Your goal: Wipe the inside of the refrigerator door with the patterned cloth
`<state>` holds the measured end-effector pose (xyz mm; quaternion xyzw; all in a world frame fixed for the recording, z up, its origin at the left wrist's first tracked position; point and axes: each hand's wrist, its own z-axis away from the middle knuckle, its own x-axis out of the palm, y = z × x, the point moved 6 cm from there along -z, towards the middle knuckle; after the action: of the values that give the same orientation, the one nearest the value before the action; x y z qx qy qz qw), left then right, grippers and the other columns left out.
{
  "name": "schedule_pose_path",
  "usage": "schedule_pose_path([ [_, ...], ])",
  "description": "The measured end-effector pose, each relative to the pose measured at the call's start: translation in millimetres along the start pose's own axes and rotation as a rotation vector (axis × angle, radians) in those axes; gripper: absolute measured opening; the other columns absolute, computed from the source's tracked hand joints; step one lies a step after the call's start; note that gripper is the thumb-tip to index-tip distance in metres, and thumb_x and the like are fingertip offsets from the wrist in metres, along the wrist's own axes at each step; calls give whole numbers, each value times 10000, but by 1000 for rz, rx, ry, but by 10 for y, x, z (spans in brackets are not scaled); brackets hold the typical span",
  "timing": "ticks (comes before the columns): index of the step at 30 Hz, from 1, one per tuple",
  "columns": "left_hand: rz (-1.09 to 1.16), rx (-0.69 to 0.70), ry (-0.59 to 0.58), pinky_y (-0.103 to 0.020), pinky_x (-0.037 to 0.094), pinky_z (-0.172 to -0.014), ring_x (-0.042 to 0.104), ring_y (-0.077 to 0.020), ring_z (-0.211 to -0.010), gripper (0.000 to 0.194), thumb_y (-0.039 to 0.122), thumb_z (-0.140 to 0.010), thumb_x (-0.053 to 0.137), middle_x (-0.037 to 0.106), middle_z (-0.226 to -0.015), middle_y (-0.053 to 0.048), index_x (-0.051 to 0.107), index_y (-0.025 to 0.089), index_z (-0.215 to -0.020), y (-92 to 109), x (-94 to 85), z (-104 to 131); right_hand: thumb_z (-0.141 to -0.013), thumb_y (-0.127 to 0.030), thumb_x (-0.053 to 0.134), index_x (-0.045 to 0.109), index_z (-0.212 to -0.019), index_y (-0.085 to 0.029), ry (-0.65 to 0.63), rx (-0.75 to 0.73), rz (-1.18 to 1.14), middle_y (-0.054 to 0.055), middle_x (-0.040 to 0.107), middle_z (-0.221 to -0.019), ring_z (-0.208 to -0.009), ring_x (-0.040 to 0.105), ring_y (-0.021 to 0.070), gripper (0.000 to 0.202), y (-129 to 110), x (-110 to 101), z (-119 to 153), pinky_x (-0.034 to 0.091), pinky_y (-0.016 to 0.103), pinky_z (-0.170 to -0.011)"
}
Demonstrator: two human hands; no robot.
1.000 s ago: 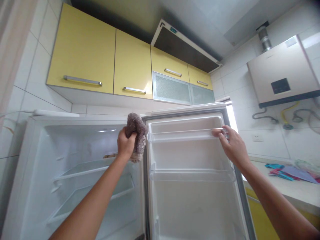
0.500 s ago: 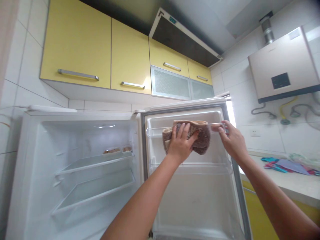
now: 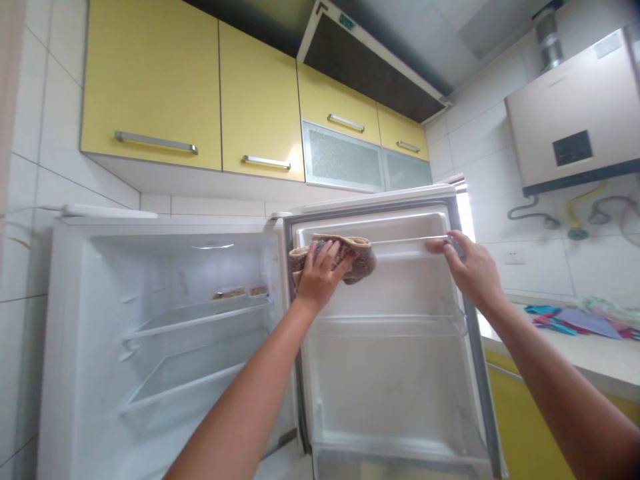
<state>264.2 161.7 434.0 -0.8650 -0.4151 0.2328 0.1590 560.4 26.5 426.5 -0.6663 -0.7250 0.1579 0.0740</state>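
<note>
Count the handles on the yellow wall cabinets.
4, left to right: first handle and second handle low on the two tall doors, third handle and fourth handle above the frosted panels. None appears hidden.

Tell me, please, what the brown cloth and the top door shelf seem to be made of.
Brown cloth: probably thick textile, by its fuzzy surface and paler edge; fibre unclear.
Top door shelf: likely clear, glossy plastic: its rim gleams and right-hand fingers show through.
</note>
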Motion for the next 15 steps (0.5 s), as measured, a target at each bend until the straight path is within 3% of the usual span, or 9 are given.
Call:
schedule_pose_path([
  [4,44,-331,15,-537,281,-1252,254,-287,-1546,617,149,-890,516,330,-1638,-134,421,294,-1483,-452,-88,404,-933,-486,390,576,-1304,-230,8,24,-29,136,703,-1186,-1070,618,349,487,-4,-2,7,469,513,-895],
  [7,187,-508,18,-471,449,-1154,380,-308,-1484,706,132,-839,531,312,-1626,-161,356,235,-1515,-576,-118,641,-918,-483,416,566,-1326,-236,11,25,-58,135,697,-1198,-1068,627,358,500,-11,10,26,473,535,-904],
  [11,395,-568,-48,-423,467,-1145,533,-260,-1365,700,135,-773,541,465,-1536,-91,435,261,-1454,-616,-200,854,-908,-470,452,544,-1369,-233,0,60,-127,154,688,-1223,-1081,638,377,526,-9,26,52,490,548,-888],
  [15,655,-674,-255,-409,422,-1174,594,-238,-1291,679,106,-655,559,650,-1373,-63,578,217,-1325,-736,-230,1183,-941,-466,432,462,-1465,-153,-30,106,-144,229,564,-1420,-1280,540,428,612,-74,12,139,436,579,-1021],
])
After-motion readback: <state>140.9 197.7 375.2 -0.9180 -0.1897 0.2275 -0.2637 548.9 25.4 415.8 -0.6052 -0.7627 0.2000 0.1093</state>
